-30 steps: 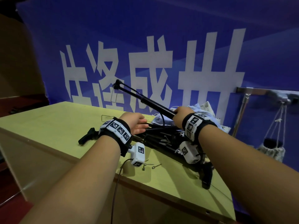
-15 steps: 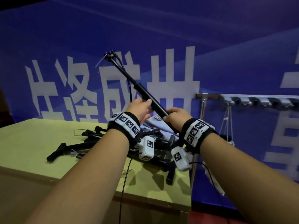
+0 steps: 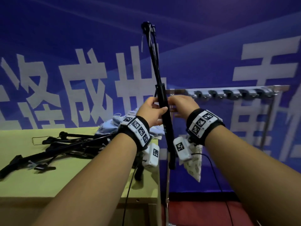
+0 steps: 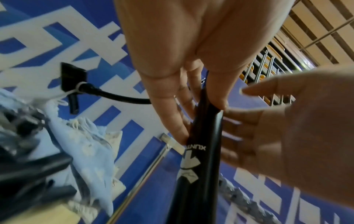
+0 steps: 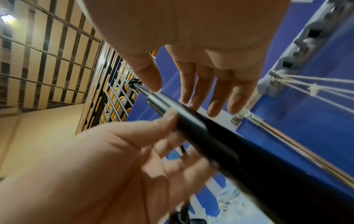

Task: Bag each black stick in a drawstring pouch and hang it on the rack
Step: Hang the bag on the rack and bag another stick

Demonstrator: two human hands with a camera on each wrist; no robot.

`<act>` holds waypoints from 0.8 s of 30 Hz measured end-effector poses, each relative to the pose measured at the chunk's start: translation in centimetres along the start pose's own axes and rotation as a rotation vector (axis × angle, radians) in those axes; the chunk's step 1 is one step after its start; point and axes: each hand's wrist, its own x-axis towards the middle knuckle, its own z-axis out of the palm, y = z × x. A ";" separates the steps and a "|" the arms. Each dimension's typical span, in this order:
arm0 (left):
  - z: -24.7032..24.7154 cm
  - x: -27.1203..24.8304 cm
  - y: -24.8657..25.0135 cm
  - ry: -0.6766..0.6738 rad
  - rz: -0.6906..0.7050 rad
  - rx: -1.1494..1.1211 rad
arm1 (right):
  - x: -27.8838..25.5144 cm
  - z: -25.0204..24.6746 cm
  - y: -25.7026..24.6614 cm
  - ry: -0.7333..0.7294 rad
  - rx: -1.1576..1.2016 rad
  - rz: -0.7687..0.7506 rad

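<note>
I hold one black stick (image 3: 168, 136) nearly upright in front of the rack (image 3: 228, 93), its thin cabled end pointing up. My left hand (image 3: 157, 107) grips the thick tube, thumb on the near side and fingers behind; the left wrist view shows that pinch on the stick (image 4: 201, 166). My right hand (image 3: 177, 103) lies just right of the tube with straight, spread fingers (image 5: 201, 94) and holds nothing. More black sticks (image 3: 68, 147) lie heaped on the table. Light blue pouches (image 3: 117, 121) are piled behind them. A patterned pouch (image 3: 194, 163) hangs from the rack, partly hidden by my right wrist.
The yellow-green table (image 3: 65, 185) ends just left of the rack's post (image 3: 167, 185). The rack's rail carries several grey hooks (image 3: 231, 93). A blue banner wall (image 3: 211, 46) stands close behind. A cable (image 3: 218, 185) hangs from my right wrist.
The stick has swung from a slant over the table to nearly upright by the rack. My left hand has taken hold of it and my right hand has let go. My view turned right.
</note>
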 end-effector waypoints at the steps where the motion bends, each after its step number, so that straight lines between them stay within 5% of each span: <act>1: 1.0 -0.2 -0.6 -0.026 -0.009 -0.006 | -0.1 -0.5 -0.3 0.012 0.001 -0.011; 8: 7.4 -0.5 -3.9 -0.124 -0.038 -0.054 | 0.1 -4.3 2.0 0.188 -0.265 -0.056; 19: 11.0 0.3 -9.9 -0.218 -0.070 0.205 | 0.2 -7.7 9.8 0.218 -0.223 0.108; 24: 10.7 1.4 -12.0 -0.340 -0.224 0.231 | -0.2 -8.9 14.7 0.216 -0.193 0.127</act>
